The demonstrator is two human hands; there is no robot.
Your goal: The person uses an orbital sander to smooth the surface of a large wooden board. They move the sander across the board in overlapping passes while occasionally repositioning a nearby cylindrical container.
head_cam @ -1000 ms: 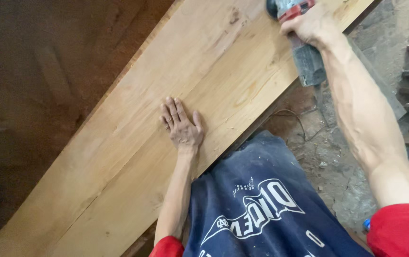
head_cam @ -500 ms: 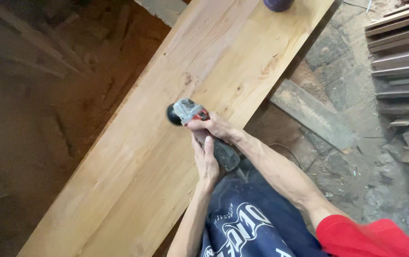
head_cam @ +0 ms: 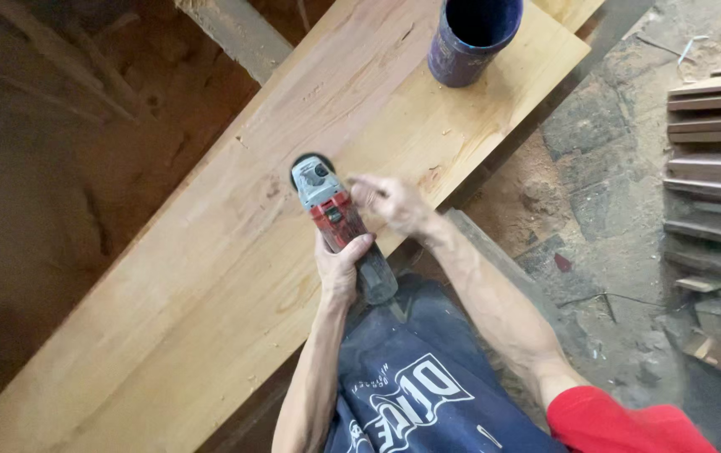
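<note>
The red-and-grey handheld angle grinder (head_cam: 335, 220), likely heavy and rigid, rests disc-down on the long pale wooden plank (head_cam: 209, 285), its body clasped by the left hand (head_cam: 339, 267), while the right hand (head_cam: 394, 204) hovers loosely unclenched beside it.

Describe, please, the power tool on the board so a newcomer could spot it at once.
A long pale wooden plank runs diagonally across the view. Near its middle lies a red-and-grey angle grinder, gripped by the left hand. Unlike the dark blue cylindrical cup at the far end, it is handheld.
</note>
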